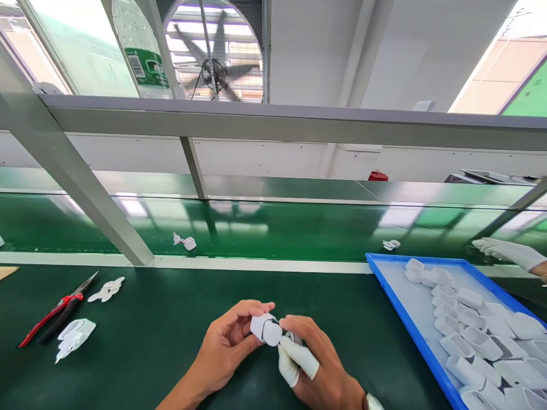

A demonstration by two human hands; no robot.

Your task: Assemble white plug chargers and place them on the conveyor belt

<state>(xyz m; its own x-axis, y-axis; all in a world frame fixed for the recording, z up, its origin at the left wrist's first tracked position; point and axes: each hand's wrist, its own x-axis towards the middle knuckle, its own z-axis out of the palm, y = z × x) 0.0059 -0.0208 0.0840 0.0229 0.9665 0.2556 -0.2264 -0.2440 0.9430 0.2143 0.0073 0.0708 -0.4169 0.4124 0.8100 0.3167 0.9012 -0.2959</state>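
My left hand (233, 341) is closed on a small white plastic part (265, 329) with a rounded end, gripping it between thumb and fingers. From the other side my right hand (314, 356), with white finger cots on two fingers, pinches the same part. A dark gap shows near its top, and my fingers hide some of it. Both hands are just above the green work table (171, 324). To the left lie long-nose pliers (62, 310) with red and black handles, a flat white piece (106, 289) and a larger white piece (74, 337).
A blue-rimmed tray (401, 313) with many white plastic housings (478, 341) stands at the right. Behind the table runs a green conveyor belt (290, 230) carrying small white parts (185, 242). A co-worker's gloved hand (508, 251) reaches in at right. A metal frame (273, 122) crosses overhead.
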